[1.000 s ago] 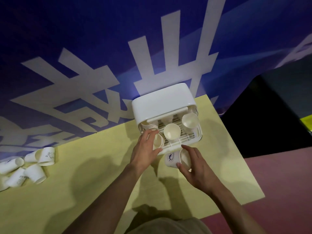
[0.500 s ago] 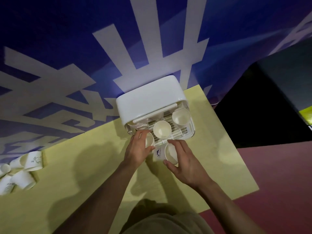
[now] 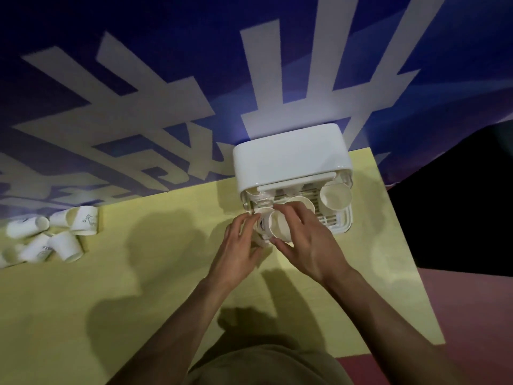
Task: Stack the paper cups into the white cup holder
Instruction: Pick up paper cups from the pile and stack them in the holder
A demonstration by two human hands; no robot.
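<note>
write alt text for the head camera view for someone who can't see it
Two bare hands work at the front of a white cup holder on a yellow table: the right hand grips a tilted paper cup, the left hand alongside. More loose cups lie far left.

left hand [image 3: 238, 247]: fingers spread, loosely bent, tips against a cup [image 3: 279, 227]
right hand [image 3: 306, 243]: thumb and fingers curled round the cup
forearms: bare, converging forward
</note>
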